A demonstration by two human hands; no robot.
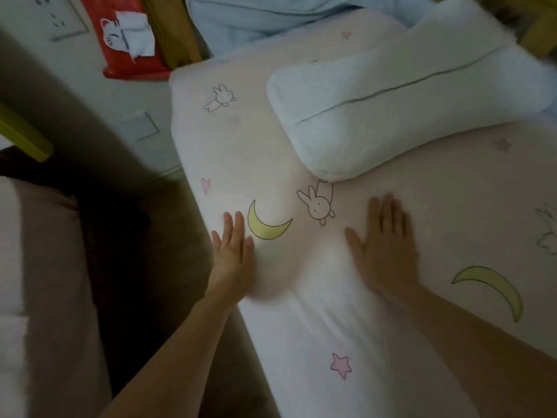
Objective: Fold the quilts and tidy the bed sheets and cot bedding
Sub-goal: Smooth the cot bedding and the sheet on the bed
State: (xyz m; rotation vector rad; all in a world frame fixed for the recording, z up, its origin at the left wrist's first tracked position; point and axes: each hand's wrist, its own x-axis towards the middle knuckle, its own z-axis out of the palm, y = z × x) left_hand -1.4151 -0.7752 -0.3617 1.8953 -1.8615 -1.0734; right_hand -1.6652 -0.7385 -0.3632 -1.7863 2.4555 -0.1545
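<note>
A pale pink cot sheet [247, 146] printed with rabbits, yellow moons and pink stars covers the mattress across the middle of the view. My left hand [233, 251] lies flat with straight fingers on the sheet near the mattress's left edge, beside a yellow moon. My right hand [384, 245] presses flat on the sheet further right, fingers spread. A white pillow [401, 113] with a thin green piping line lies on the sheet just beyond my right hand. A light blue quilt [256, 16] is bunched at the far end of the cot.
A red bag [129, 61] with a cat picture and a white cloth stands at the wall beyond the mattress corner. A brown upholstered bed side [45, 251] runs along the left, with a dark gap between it and the cot. Wooden cot rails [177, 28] rise at the far end.
</note>
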